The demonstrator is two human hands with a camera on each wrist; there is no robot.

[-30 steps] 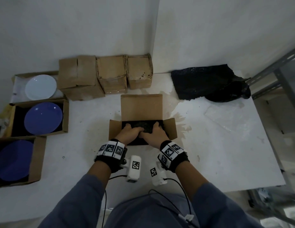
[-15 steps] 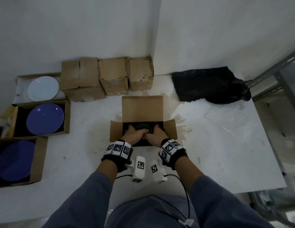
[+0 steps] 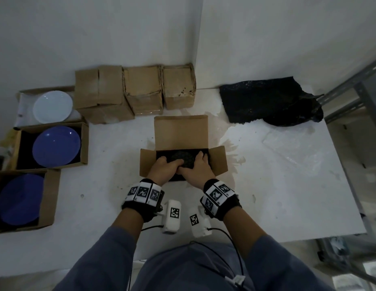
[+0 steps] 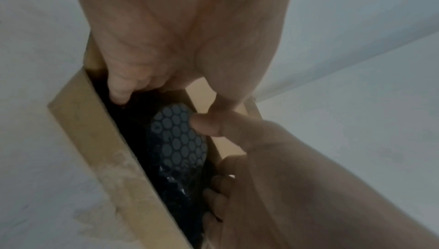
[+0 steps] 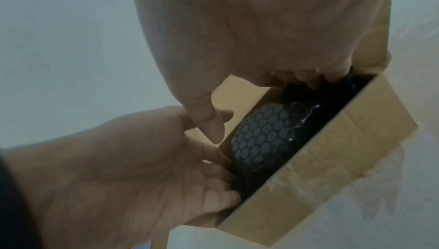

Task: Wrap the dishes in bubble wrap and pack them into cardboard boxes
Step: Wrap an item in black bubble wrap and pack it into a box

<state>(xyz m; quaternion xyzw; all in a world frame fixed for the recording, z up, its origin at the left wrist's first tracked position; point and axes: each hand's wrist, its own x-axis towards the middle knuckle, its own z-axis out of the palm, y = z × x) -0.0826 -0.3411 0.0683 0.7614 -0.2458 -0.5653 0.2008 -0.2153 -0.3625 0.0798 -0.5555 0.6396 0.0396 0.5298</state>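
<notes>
At lower centre, the left hand (image 3: 165, 168) and right hand (image 3: 196, 170) reach into the open box (image 3: 180, 131) on the counter (image 3: 287, 185), each grip with fingers curled into the black-wrapped dish (image 3: 182, 159), seating it. Next, probably, close the flaps. Unwrapped plates (image 3: 56, 146) wait at left.

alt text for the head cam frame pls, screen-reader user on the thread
Both hands, left hand and right hand, press a black bubble-wrapped bundle into an open cardboard box on a white table. At left, three open boxes hold one white plate and two blue plates; closed boxes line the wall.
</notes>
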